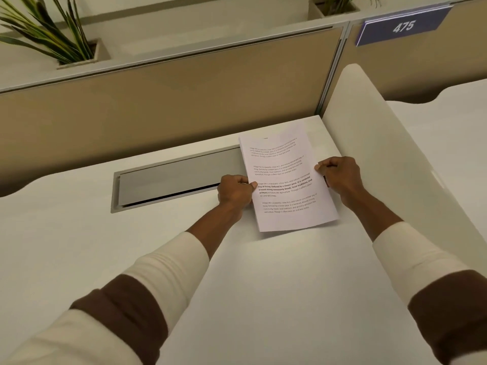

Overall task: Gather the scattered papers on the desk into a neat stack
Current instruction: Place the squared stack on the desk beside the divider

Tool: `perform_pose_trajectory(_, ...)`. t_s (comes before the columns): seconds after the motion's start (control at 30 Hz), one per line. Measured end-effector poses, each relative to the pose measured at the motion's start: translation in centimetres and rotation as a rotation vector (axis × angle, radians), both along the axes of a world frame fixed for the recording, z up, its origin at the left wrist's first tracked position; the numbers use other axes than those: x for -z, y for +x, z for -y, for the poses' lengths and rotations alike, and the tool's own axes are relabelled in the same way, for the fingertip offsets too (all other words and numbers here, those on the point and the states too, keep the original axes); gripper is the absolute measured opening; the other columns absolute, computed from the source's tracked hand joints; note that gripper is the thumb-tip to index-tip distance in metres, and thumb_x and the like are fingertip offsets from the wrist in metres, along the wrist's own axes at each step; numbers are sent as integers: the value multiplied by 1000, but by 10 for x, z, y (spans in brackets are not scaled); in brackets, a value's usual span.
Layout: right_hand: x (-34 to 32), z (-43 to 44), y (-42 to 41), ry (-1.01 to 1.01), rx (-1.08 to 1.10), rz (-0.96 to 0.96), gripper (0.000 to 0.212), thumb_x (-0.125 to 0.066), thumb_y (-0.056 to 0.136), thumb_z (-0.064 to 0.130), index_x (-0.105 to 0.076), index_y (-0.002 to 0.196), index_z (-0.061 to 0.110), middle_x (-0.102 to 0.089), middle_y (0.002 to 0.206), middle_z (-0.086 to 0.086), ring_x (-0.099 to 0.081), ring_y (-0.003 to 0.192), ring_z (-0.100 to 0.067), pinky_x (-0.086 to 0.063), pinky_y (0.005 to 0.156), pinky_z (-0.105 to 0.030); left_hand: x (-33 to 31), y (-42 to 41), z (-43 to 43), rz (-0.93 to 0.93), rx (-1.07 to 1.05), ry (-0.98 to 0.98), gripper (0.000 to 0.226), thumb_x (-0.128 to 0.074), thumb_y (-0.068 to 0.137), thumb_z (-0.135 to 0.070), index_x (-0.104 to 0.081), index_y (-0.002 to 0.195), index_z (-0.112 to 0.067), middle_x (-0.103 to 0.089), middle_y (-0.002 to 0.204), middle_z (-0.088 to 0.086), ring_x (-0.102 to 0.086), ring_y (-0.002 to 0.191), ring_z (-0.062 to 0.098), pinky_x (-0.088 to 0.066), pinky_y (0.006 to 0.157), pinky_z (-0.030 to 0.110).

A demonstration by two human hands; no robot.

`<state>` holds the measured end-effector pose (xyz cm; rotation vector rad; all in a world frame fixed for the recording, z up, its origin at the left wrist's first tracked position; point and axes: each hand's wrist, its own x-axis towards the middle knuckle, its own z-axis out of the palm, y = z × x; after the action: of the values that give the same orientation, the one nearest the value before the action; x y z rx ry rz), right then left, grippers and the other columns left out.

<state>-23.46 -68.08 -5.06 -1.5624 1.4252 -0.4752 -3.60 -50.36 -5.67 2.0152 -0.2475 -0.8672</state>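
So we've got the paper stack [286, 177] pinched at both side edges, left hand [234, 193] and right hand [338, 175], out at one o'clock on the desk [263, 285]. Its far left corner covers the end of the cable tray lid [174, 177]. Sheet count's impossible to tell; print's too tiny.

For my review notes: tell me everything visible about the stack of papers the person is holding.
The stack of papers is white printer paper, its top sheet printed with four short blocks of black text, the third partly bold. Layered edges show along its near left side, so it holds several sheets. It is squared up and tilted slightly clockwise, over the far right part of the white desk, its far left corner overlapping the grey cable flap. The left hand pinches its left edge, the right hand its right edge.
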Motion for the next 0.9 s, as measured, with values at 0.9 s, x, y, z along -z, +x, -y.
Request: perform_pose_trajectory(0.9, 11, 10, 13, -17, 36, -113, 48, -67, 105, 49, -72, 83, 7, -77, 99, -16, -70, 97, -40, -57, 92, -47, -12, -21, 27, 87, 28, 231, 37, -75, 95, -30, -69, 124, -8, -70, 137, 13, -71, 113, 32, -64, 92, 42)
